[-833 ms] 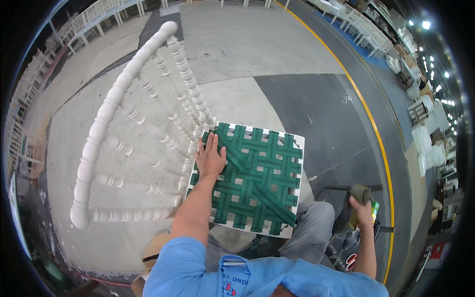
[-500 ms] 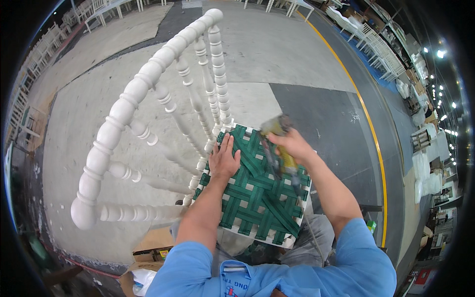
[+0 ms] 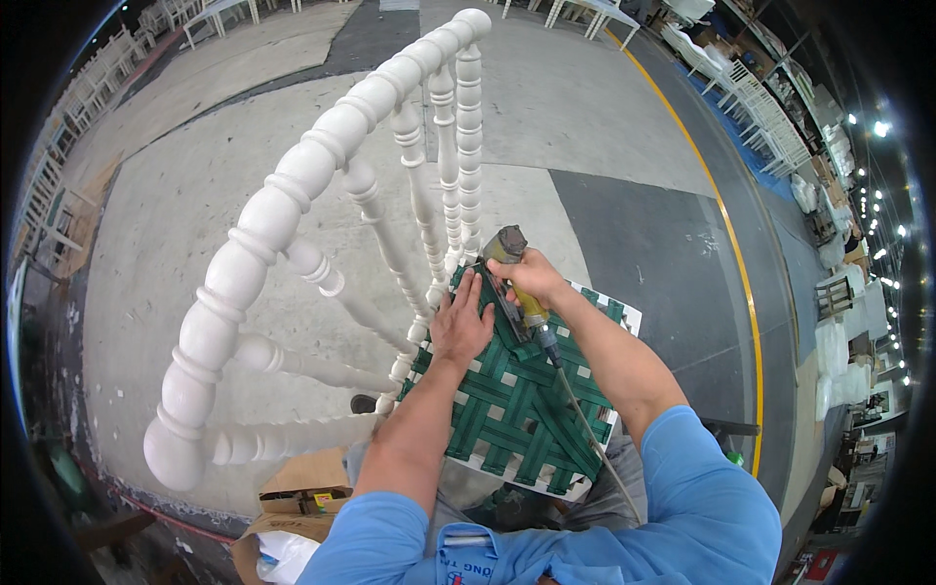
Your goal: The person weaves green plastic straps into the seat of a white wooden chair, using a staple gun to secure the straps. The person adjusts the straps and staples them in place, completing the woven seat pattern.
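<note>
The concrete floor [image 3: 604, 107] filled most of the view, with a darker grey panel and a curved yellow line [image 3: 736, 263] well to the right of the fingers. Rows of white chairs [image 3: 770, 117] stood far beyond the fingers, along the upper right edge.

The white turned-wood chair [image 3: 292, 214] lay directly ahead of and to the left of the fingers, its beaded top rail running from lower left to upper centre and its spindles converging toward the seat. The seat frame carried green woven webbing [image 3: 517, 409], which lay directly beneath both sets of fingers and extended back toward the person.

A brown cardboard box [image 3: 302, 483] stood on the floor below and to the left of the fingers, open at the top, with a small printed label on its flap and a white bag beside it.

The right hand [image 3: 531, 278] was closed around the body of a yellow and grey pneumatic stapler [image 3: 517, 283], whose head pointed toward the rear edge of the seat. Its grey hose [image 3: 585, 429] trailed back over the webbing.

The left hand [image 3: 460, 327] lay flat, fingers [image 3: 468, 292] spread and extended, pressing on the webbing just beside the stapler; it gripped nothing.
</note>
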Demonstrator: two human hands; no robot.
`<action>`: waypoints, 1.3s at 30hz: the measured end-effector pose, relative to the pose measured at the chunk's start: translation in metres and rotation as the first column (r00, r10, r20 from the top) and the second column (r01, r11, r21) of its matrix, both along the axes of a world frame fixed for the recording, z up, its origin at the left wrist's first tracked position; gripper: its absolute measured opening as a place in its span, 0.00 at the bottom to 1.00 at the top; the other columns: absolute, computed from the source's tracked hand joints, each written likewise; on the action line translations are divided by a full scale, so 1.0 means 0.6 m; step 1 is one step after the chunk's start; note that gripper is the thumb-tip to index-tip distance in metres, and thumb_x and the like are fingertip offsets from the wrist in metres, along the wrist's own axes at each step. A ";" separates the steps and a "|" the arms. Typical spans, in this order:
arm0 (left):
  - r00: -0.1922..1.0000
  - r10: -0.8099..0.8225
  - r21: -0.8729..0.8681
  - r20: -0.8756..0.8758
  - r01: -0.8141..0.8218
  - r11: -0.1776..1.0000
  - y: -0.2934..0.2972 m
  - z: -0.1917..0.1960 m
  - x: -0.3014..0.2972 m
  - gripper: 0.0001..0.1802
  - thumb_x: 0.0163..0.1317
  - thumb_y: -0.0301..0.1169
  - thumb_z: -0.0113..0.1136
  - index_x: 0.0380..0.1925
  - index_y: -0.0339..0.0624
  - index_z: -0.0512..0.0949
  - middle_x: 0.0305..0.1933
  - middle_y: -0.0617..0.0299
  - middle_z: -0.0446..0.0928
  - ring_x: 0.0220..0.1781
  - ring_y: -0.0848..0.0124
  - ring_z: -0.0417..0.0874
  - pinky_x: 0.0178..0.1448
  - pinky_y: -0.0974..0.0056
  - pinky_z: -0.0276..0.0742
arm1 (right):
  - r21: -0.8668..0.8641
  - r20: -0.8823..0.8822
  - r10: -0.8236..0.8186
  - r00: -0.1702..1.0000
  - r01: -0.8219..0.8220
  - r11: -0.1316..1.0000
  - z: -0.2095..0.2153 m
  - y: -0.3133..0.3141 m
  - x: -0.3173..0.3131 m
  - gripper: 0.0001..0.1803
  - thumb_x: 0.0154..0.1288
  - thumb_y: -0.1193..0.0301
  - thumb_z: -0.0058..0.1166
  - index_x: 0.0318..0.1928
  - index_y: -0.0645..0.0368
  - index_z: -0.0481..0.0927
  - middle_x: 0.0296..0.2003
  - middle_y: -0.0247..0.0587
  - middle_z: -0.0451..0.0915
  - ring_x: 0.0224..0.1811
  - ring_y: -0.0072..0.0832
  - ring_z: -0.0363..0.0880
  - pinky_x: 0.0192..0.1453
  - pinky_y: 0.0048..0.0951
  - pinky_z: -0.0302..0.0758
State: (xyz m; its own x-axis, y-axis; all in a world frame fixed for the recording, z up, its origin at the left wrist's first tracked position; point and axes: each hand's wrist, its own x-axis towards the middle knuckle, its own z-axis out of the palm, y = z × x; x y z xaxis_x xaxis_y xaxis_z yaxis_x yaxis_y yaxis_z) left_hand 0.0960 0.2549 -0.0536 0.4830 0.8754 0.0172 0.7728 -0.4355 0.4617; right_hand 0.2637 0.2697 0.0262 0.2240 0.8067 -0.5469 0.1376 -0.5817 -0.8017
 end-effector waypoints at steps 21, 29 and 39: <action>0.933 -0.010 0.077 0.359 -0.019 0.997 -0.001 -0.043 -0.011 0.17 0.67 0.40 0.54 0.49 0.53 0.88 0.61 0.73 0.83 0.74 0.45 0.69 0.71 0.46 0.71 | 0.032 0.017 0.043 0.999 -0.043 0.999 -0.001 0.009 -0.031 0.16 0.68 0.63 0.66 0.32 0.63 0.80 0.23 0.35 0.78 0.16 0.25 0.74 0.17 0.30 0.70; 0.925 -0.041 0.093 0.378 0.006 0.996 0.002 -0.041 -0.015 0.17 0.69 0.38 0.51 0.50 0.51 0.86 0.58 0.65 0.84 0.56 0.59 0.84 0.77 0.49 0.65 | -0.001 0.039 0.107 0.994 -0.107 0.994 0.002 0.010 -0.037 0.14 0.69 0.63 0.65 0.33 0.61 0.80 0.24 0.33 0.78 0.17 0.23 0.74 0.19 0.29 0.70; 0.910 -0.016 0.096 0.414 -0.026 0.995 0.006 -0.044 -0.011 0.16 0.65 0.39 0.55 0.42 0.49 0.90 0.56 0.68 0.86 0.68 0.46 0.76 0.75 0.49 0.70 | -0.003 0.111 0.080 0.991 -0.080 0.997 0.007 0.004 -0.036 0.15 0.68 0.63 0.66 0.33 0.62 0.79 0.24 0.34 0.78 0.17 0.24 0.74 0.20 0.29 0.71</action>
State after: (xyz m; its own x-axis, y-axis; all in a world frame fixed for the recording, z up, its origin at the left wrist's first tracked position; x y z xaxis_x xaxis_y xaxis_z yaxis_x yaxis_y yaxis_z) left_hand 0.0893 0.2584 -0.0798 0.4098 0.8616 0.2997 0.5233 -0.4911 0.6964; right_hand 0.2423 0.2720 0.0306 0.2179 0.8251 -0.5212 0.2717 -0.5642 -0.7797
